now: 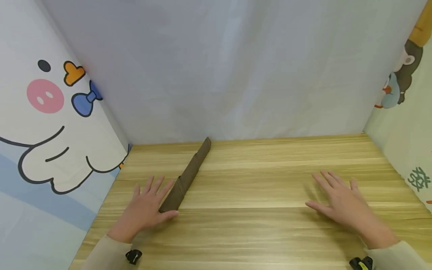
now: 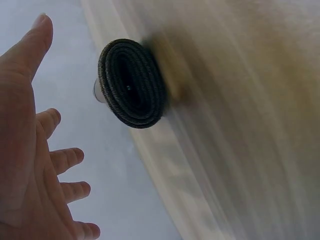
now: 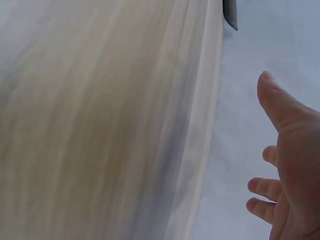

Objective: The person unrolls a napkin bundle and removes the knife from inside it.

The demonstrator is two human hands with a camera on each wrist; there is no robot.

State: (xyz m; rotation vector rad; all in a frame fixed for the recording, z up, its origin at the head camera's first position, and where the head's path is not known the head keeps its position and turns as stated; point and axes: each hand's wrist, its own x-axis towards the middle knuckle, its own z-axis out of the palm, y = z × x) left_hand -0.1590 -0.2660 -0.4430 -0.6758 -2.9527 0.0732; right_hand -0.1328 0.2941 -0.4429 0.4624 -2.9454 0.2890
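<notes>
A long grey-brown roll, seemingly of wound fabric, lies slantwise on the wooden table left of centre. Its far end is near the back edge. In the left wrist view the near end of the roll shows several wound layers around a dark hollow. My left hand hovers just left of that end, fingers spread and palm down, with a gap between thumb and roll in the wrist view. Far to the right, my right hand is spread over the table, holding nothing. A tip of the roll appears in the right wrist view.
Wood-grain table spans the space below both hands. A pale grey curtain hangs behind its back edge. Printed cartoon panels stand at the left and right sides.
</notes>
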